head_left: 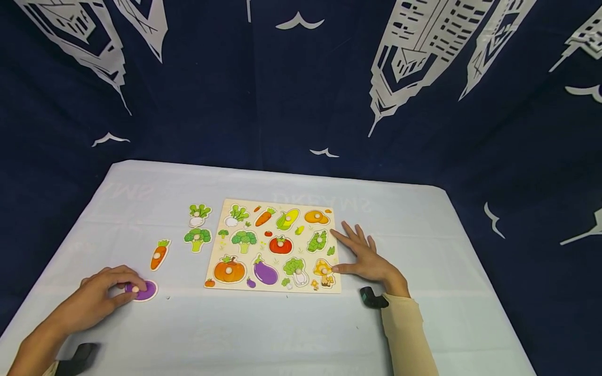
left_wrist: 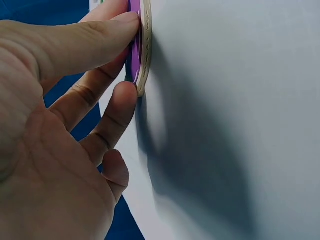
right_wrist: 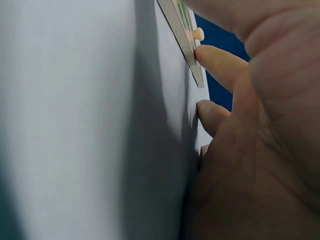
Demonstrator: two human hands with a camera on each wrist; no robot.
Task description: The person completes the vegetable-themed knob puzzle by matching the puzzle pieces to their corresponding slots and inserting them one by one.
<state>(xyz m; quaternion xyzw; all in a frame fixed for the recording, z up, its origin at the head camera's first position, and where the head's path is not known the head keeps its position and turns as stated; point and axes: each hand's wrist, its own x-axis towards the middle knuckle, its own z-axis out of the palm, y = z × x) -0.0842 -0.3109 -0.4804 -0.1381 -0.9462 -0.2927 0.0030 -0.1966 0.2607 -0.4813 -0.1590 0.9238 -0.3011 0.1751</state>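
At the left of the table in the head view, my left hand (head_left: 101, 292) pinches a purple eggplant puzzle piece (head_left: 149, 291) by its small knob, fingers covering part of it. The left wrist view shows the thumb against the purple face of the piece (left_wrist: 135, 67), which is on edge to the camera. My right hand (head_left: 364, 256) lies with fingers spread at the right edge of the wooden vegetable puzzle board (head_left: 275, 288), thumb and index touching it. On the board, the eggplant picture (head_left: 266, 272) shows no knob, while the pumpkin (head_left: 229, 271) and tomato (head_left: 280, 244) have knobs.
Loose carrot (head_left: 160, 255), broccoli (head_left: 197, 239) and radish (head_left: 197, 215) pieces lie between the left hand and the board. A white cloth covers the table (head_left: 235, 334). Behind it hangs a dark blue curtain (head_left: 211, 104) with white prints.
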